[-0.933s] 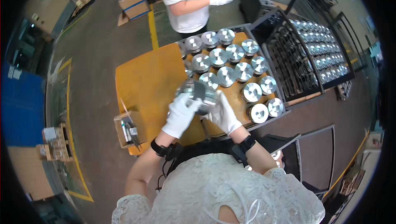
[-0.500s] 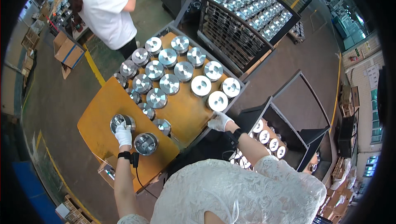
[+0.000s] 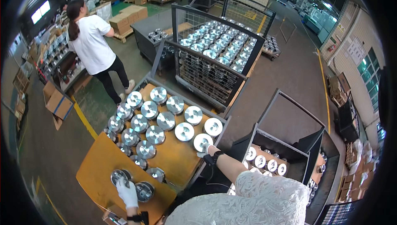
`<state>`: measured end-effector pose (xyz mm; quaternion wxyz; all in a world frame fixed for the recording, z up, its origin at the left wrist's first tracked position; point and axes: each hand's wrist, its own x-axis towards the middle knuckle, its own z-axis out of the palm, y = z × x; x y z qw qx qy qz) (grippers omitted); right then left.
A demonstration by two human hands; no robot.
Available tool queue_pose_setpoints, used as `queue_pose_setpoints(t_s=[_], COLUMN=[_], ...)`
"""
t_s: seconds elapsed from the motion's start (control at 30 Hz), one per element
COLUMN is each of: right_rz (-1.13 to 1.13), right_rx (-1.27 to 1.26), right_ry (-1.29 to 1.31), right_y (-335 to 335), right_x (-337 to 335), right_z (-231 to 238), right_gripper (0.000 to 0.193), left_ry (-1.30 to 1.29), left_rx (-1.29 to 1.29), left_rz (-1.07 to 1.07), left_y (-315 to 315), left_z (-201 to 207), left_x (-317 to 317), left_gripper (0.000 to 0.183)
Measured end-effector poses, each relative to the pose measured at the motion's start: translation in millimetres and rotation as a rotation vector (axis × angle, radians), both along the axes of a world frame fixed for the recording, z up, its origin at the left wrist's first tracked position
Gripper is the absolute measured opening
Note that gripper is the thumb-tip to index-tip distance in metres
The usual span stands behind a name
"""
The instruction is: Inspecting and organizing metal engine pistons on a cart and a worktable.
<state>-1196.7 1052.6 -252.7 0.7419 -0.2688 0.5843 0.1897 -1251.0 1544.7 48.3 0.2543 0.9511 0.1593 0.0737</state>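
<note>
My left hand (image 3: 127, 192), in a white glove, grips a metal piston (image 3: 118, 175) on the orange-brown board at the near left, its fingers over the piston's upper side. Beside that hand stands a second piston (image 3: 144, 191) with its hollow side up. My right hand (image 3: 206, 150), gloved too, is at the near side of a shiny piston (image 3: 202, 141) near the cart's right edge. Thumb and fingers close about its side; the fingertips are partly hidden. Several more pistons (image 3: 166, 120) stand flat face up on the cart's orange-brown top (image 3: 182, 158).
A black bin (image 3: 285, 142) with pistons on cardboard stands at the right. Beyond the cart is a mesh-sided cage (image 3: 211, 76) full of pistons. A person in a white shirt (image 3: 93, 43) stands at the far left, near an open cardboard box (image 3: 60, 103).
My right hand has moved from the cart's edge onto the nearest right-hand piston. My left hand stays at its piston. The view has tilted up, and the person at the far left has turned away.
</note>
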Motion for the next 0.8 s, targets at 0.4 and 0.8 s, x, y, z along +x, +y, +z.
queue_pose_setpoints(t_s=[0.4, 0.8], right_rz=[0.106, 0.430], right_rx=[-0.156, 0.561], right_ry=[0.022, -0.479], right_y=[23, 161], right_x=[48, 2], right_z=[35, 272], right_gripper=[0.026, 0.058], left_ry=[0.071, -0.005], left_rx=[-0.098, -0.253], left_rz=[-0.102, -0.202], left_y=[-50, -92], left_z=[35, 83], left_x=[-73, -36], left_gripper=[0.029, 0.032])
